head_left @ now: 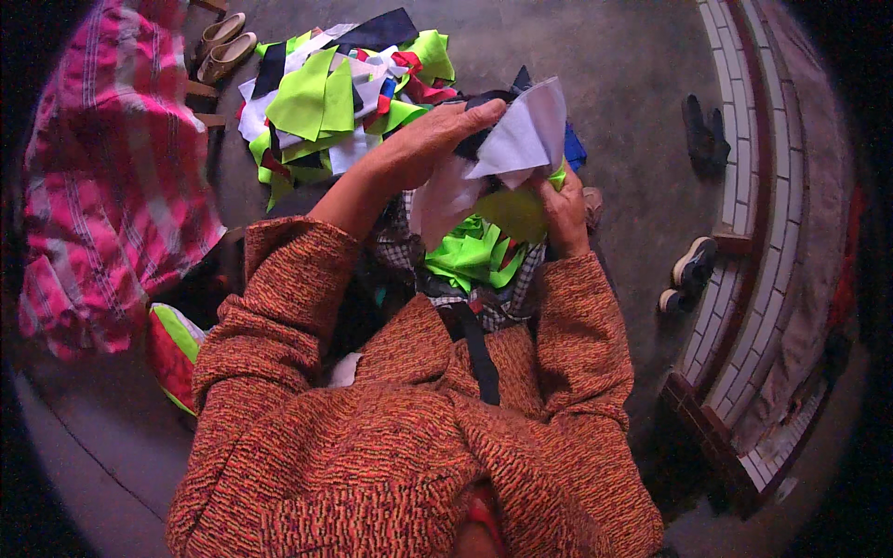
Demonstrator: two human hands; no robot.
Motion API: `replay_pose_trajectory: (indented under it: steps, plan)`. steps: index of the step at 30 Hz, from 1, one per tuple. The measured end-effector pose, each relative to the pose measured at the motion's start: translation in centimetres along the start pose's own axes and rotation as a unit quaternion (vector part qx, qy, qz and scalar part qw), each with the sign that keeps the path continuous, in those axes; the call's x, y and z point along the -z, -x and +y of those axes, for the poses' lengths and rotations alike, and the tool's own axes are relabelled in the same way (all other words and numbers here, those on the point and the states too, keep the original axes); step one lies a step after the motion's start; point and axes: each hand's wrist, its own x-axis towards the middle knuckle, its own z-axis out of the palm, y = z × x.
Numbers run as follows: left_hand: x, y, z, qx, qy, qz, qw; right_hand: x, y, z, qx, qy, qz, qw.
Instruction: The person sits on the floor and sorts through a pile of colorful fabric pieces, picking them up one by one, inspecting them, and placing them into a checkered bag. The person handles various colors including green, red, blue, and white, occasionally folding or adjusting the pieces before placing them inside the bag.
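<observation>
Both hands are raised in front of me over a checked cloth bag or sack [395, 246] with bright green scraps [470, 253] in its opening. Between them is a loose bunch of cloth scraps: a white piece [523, 130] on top, another pale piece [442, 205] hanging below, and dark and olive-green ones. My left hand [433, 144] is at the bunch's left side, closed against the dark and pale pieces, its fingertips partly hidden. My right hand [563, 206] grips the bunch's right edge, fingers curled behind the cloth. A dark strip [479, 358] lies across my lap.
A large heap of green, white, black and red scraps [321, 102] lies on the floor ahead. Pink checked fabric [112, 186] hangs at left, near beige shoes [226, 56]. Dark shoes [693, 265] and a white-tiled step [744, 307] are at right. A red-and-green cushion-like item [174, 353] sits beside me.
</observation>
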Motion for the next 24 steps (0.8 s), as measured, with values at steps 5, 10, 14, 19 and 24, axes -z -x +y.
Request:
replay_pose_trajectory:
  steps: [5,10,14,19,24]
  plan:
    - [-1.2,0.3,-0.6,-0.003,0.013,-0.041,0.999,-1.7,0.8,-1.9,0.053,0.166,-0.016,0.984]
    - [-0.6,0.5,0.8,0.035,-0.031,0.082,0.996,-1.8,0.9,-3.7,-0.023,-0.088,-0.028,0.995]
    - [0.6,0.2,0.4,-0.017,0.054,0.134,0.989,-0.6,0.5,-3.9,-0.041,-0.202,0.013,0.978]
    - [1.4,-0.2,-0.5,-0.045,-0.032,0.193,0.98,0.0,0.4,-3.2,-0.057,-0.339,0.05,0.938]
    - [-0.1,0.0,0.1,-0.118,-0.252,0.232,0.932,0.2,0.5,-2.8,-0.011,-0.446,-0.028,0.894]
